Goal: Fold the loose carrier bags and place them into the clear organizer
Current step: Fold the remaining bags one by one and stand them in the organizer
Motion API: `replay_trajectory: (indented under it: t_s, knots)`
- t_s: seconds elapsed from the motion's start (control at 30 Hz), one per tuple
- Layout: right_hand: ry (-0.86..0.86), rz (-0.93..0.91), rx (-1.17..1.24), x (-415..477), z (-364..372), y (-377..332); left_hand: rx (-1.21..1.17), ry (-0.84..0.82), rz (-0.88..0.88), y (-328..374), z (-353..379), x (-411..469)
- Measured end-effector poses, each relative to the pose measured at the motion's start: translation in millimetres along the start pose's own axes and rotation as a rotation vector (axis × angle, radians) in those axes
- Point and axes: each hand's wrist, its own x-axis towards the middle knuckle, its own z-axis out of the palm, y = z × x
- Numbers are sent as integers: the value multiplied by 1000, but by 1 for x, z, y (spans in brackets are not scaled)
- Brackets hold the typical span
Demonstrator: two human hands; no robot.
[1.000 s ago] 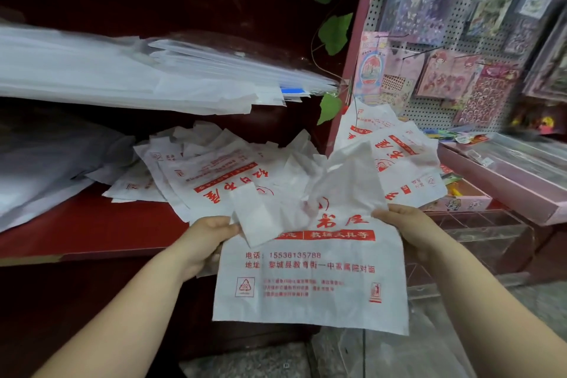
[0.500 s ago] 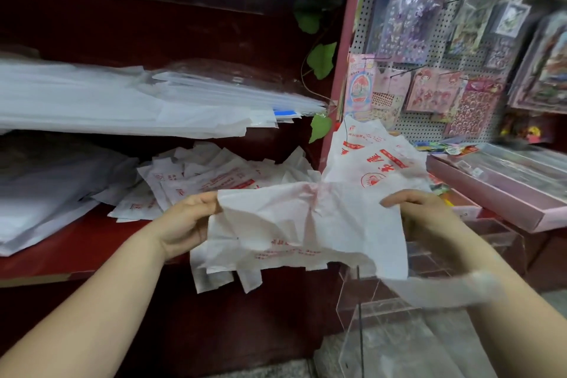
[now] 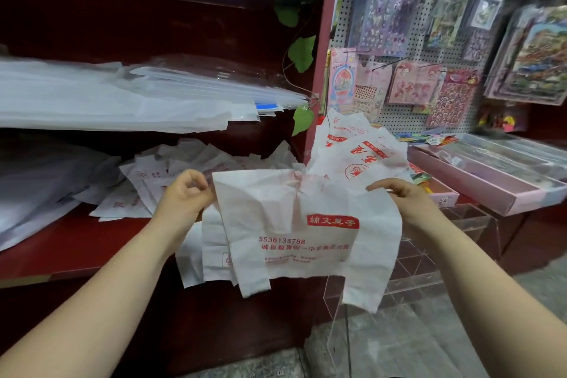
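The carrier bag [image 3: 294, 224] hangs in the air between the two hands, stretched flat at its top edge with the red print facing the person. That top edge looks like a fold line, and the two handle strips dangle at the bottom. It seems to be doubled over once and held taut so the layers line up before the next fold.

The left hand [image 3: 184, 196] pinches the bag's upper left corner between thumb and curled fingers. The right hand [image 3: 402, 196] has its fingers hooked over the upper right edge. Both grasp the same bag, and pulling apart keeps the thin film from sagging.

Just below and beyond the right hand stands the clear organizer [image 3: 466, 218]. Its open top is close enough that the folded bag could go in with a short reach. Whether it holds any bags yet I cannot tell.

Behind the left hand, a pile of loose bags [image 3: 159, 175] lies on the red shelf [image 3: 61, 242], presumably the stock waiting to be folded. More bags [image 3: 359, 150] stand bunched behind the gap between the hands. Further right of the right hand are pink trays [image 3: 491, 175], with a pegboard [image 3: 395, 120] of sticker packs above.
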Motion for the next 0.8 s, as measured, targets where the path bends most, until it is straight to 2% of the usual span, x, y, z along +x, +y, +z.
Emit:
replay_trajectory:
  t_s: [0.13, 0.27, 0.37, 0.47, 0.63, 0.8]
  knots:
    - [36, 38, 17, 3, 2, 9, 105, -32, -2, -9, -1, -2]
    - [65, 24, 46, 3, 9, 16, 48, -38, -75, -10, 0, -7]
    - [90, 12, 32, 2, 15, 19, -61, -159, -88, -13, -2, -10]
    - [159, 16, 12, 4, 20, 24, -4, -206, -15, -20, -1, -14]
    - [159, -5, -7, 6, 27, 26, 112, 52, 130, -20, 9, -15]
    - [193, -7, 89, 7, 29, 31, -109, 202, 19, -15, 12, -7]
